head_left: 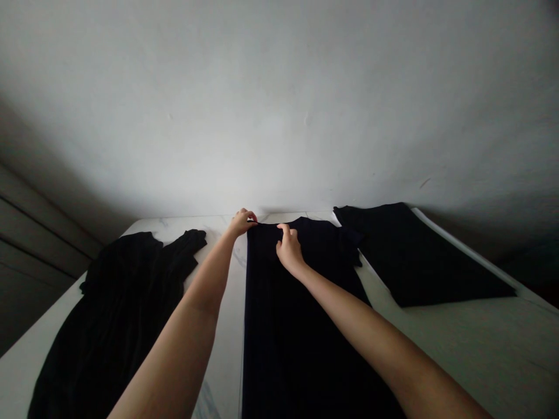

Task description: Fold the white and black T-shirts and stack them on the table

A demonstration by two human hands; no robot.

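Note:
A long dark navy garment (301, 337) lies flat down the middle of a white marble table (454, 355), its upper end at the table's far edge. My left hand (241, 222) pinches the garment's top left corner between fingers and thumb. My right hand (289, 249) rests on the upper part of the same garment, its fingertips pinching the fabric near the neckline. To the left, beyond my left arm, a black garment (117, 314) lies spread with one sleeve reaching toward the far edge. A folded black garment (414, 256) lies at the far right.
A plain white wall (279, 105) rises behind the table's far edge. Grey horizontal panels (35, 250) stand beyond the table's left side. The folded black garment overlaps the table's far right edge.

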